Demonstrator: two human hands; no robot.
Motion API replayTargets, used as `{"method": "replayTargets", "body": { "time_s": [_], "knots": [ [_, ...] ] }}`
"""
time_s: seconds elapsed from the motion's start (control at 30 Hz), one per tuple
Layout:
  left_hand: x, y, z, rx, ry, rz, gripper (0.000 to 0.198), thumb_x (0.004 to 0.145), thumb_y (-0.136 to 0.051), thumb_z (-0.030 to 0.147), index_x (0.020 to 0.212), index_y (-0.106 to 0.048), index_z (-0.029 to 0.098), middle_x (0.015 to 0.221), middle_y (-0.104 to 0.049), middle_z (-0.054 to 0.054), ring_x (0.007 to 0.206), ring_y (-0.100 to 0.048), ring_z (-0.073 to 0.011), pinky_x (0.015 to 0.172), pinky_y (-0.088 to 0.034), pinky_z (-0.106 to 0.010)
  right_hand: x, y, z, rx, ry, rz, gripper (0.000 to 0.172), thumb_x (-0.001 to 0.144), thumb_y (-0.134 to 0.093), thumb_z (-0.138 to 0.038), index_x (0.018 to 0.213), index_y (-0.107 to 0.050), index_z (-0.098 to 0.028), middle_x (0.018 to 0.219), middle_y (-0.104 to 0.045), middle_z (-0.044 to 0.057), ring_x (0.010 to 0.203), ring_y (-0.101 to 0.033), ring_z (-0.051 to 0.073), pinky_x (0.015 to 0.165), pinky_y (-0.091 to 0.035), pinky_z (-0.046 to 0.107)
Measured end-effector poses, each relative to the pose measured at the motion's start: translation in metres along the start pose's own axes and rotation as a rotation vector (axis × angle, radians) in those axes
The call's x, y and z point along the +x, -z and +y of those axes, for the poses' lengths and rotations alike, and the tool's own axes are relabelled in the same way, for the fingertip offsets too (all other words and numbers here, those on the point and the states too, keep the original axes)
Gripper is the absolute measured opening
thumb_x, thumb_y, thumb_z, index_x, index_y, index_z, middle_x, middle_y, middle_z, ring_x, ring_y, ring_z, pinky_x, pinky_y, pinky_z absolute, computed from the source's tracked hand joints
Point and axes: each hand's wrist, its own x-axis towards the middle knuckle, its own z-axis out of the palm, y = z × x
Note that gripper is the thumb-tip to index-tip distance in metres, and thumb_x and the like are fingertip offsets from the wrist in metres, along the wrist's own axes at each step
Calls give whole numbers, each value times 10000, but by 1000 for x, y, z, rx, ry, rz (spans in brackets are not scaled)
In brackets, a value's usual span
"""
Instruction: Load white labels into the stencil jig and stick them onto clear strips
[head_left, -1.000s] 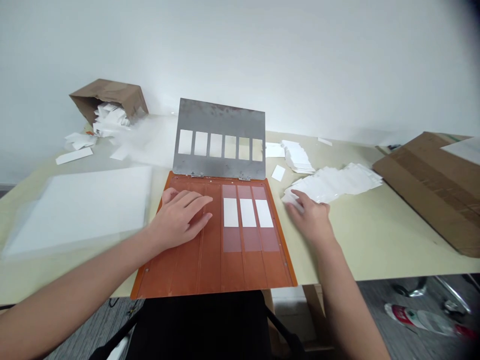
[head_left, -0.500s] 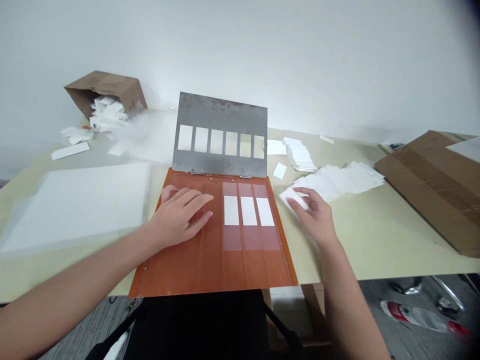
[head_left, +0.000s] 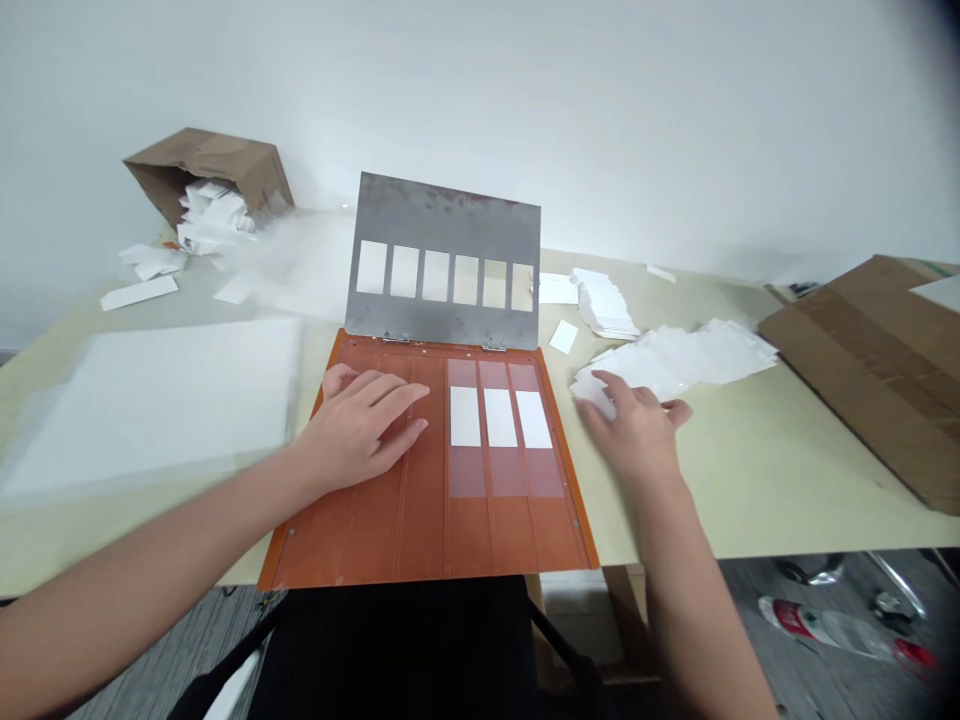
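Three white cards [head_left: 501,418] lie between my left hand [head_left: 356,425] and my right hand [head_left: 637,425] in the head view, side by side on an orange board [head_left: 360,540]. Each card sits across the middle of a pinkish strip [head_left: 468,472], just to the right of my left fingertips. My left hand is palm down over the board's left half, thumb and index finger spread apart, gripping nothing; how firmly it presses there I cannot tell. My right hand is off the board, beyond its right edge, with thumb and index finger apart at the near end of a row of overlapping white sheets [head_left: 682,360]. Whether those fingertips press on a sheet I cannot tell. The row runs from them off to the right, toward a cardboard box [head_left: 862,390]. Ahead of my right fingers lies a small white piece [head_left: 563,337], and beyond it a fanned stack [head_left: 602,303]. Ahead of my left fingers a grey metal plate [head_left: 442,318] with six rectangular windows stands tilted up, hinged at the board's far edge. Left of that hand is a broad pile of milky sheets [head_left: 180,400]; past it, a brown carton [head_left: 225,150] spills white scraps [head_left: 214,215] onto the pale table [head_left: 757,470].
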Motion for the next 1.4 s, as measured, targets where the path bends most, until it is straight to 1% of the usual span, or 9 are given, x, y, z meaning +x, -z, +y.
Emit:
{"method": "replayTargets", "body": {
  "time_s": [0.13,0.27,0.5,0.67,0.8,0.93,1.1,1.3,1.4],
  "knots": [
    [0,0,0,-3,5,-2,175,956,-532,230,1113,-585,173,941,-712,-44,790,-662,-200,759,-293,-379,0,-1,0,20,-18,1,392,909,-480,-394,1248,-592,-232,960,-725,97,951,-600,274,863,-189,434],
    [0,-1,0,-16,12,0,181,952,-529,234,1115,-593,188,944,-717,-42,794,-662,-203,760,-289,-380,2,1,-1,74,-97,1,379,905,-468,-388,1190,-659,-224,827,-694,81,906,-604,271,846,-230,441],
    [-1,-1,-1,-19,11,-9,174,959,-527,241,1113,-589,189,938,-719,-41,798,-665,-207,771,-290,-388,1,6,-3,780,-279,47,476,813,-657,-549,1167,-678,-232,775,-596,15,692,-489,167,609,-393,309],
    [0,-1,-1,-16,12,-13,168,968,-513,242,1113,-581,191,940,-719,-37,802,-668,-204,775,-291,-388,0,8,-10,940,-260,-4,435,808,-698,-511,1149,-673,-242,664,-494,-44,568,-410,113,522,-364,267],
    [0,0,-1,-11,21,-22,164,965,-511,244,1105,-582,197,939,-725,-35,796,-670,-204,788,-297,-394,-1,11,-15,1004,-265,-34,433,795,-716,-502,1132,-649,-239,671,-546,-42,543,-444,111,520,-391,276],
    [2,1,0,-9,10,-9,155,968,-501,246,1094,-579,199,929,-730,-36,788,-671,-200,777,-299,-390,-2,12,-16,943,-219,-19,413,814,-683,-513,1125,-644,-245,708,-593,-17,579,-496,141,558,-413,305],
    [3,1,1,1,7,8,159,964,-503,244,1089,-591,201,913,-736,-33,792,-674,-203,785,-299,-395,-2,10,-12,457,-134,260,397,887,-547,-518,1122,-662,-219,958,-687,90,844,-610,229,816,-393,416],
    [1,0,0,-12,9,-17,171,961,-511,247,1105,-595,206,937,-738,-27,813,-673,-206,780,-293,-395,-1,3,-6,55,-59,-34,425,894,-480,-468,1204,-631,-221,870,-710,97,933,-617,293,873,-227,450],
    [0,-1,-1,-12,11,-9,176,965,-509,253,1106,-600,205,934,-735,-29,819,-670,-206,772,-297,-392,-1,2,-7,78,-94,92,418,907,-452,-436,1221,-610,-211,929,-716,104,917,-625,269,869,-216,424]
  ]
}}
